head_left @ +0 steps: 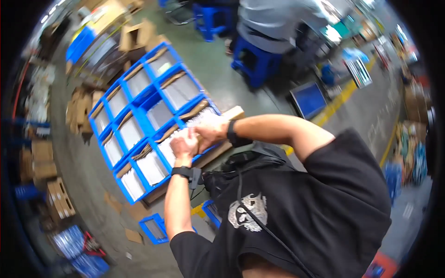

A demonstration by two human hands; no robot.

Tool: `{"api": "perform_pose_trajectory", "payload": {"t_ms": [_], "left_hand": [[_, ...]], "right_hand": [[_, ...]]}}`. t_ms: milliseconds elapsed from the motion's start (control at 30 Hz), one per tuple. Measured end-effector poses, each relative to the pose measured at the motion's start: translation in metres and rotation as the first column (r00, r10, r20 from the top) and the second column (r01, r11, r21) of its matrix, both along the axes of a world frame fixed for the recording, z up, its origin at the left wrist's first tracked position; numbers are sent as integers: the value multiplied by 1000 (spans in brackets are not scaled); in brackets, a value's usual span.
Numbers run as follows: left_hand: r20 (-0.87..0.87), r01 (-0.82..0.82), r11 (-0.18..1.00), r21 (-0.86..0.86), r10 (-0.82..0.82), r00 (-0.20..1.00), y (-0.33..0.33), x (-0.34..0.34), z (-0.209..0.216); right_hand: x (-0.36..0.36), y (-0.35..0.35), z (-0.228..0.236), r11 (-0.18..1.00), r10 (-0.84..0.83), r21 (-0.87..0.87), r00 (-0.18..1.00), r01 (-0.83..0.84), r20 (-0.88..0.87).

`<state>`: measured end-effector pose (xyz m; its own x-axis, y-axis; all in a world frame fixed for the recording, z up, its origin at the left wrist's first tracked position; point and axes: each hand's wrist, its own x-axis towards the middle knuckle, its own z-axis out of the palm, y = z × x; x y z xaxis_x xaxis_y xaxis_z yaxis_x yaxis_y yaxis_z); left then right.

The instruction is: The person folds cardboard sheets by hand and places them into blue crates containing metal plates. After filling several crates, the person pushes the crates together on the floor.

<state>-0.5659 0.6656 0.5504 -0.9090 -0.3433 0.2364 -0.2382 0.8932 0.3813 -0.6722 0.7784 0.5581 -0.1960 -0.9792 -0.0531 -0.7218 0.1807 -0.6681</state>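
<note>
Blue plastic crates [150, 135] stand side by side in a block in front of me. Thin white and grey flat pieces [152, 167] are packed on edge in them, with strips of brown cardboard [194, 110] along one side. At the block's near right edge my left hand [184, 144] is curled over a crate of white pieces. Close beside it, almost touching, is my right hand [213, 129], also with bent fingers. Both hands cover whatever lies under their fingertips, so what they grip cannot be made out.
A person in grey sits on a blue stool [257, 58] beyond the crates. A blue tray [309, 99] lies on the floor at right. Smaller blue crates [154, 229] stand below the block. Cardboard boxes [58, 199] line the left side.
</note>
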Motion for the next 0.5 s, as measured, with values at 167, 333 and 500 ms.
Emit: {"api": "perform_pose_trajectory", "payload": {"t_ms": [167,333,500], "left_hand": [[-134,-62,997,48,68,989,-45,17,-37],[-281,-22,994,102,51,958,-85,8,-51],[-271,-62,981,186,112,956,-113,-16,-99]], "right_hand": [[-11,-46,4,900,208,389,978,-195,11],[-47,-96,-3,801,336,473,930,-366,151],[-73,-149,-34,665,453,618,884,-420,113]]}}
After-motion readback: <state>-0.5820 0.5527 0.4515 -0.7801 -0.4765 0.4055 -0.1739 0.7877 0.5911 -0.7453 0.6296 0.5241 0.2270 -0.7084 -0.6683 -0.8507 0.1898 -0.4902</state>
